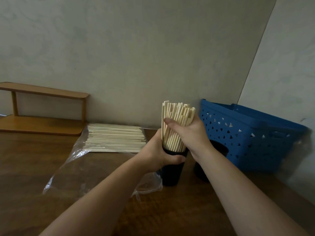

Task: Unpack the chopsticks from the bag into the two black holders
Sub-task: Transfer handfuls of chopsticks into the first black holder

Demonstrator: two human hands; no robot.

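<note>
One head view only. Roughly half the job is looking done, by my read: one bundle of chopsticks (177, 126) is standing upright in the near black holder (172, 169), tops splaying. Right hand (189, 132) is wrapping the bundle, thumb across its front; left hand (160, 154) is gripping the holder's rim, steadying it. Second black holder (209, 160) is sitting just beside, toward the table's (42, 167) right edge, in front of the blue basket (252, 133). Remaining chopsticks (115, 138) are lying flat in the clear bag (81, 172), near the table's back edge.

Right forearm is hiding most of the second holder; can't tell if it's holding anything.
</note>
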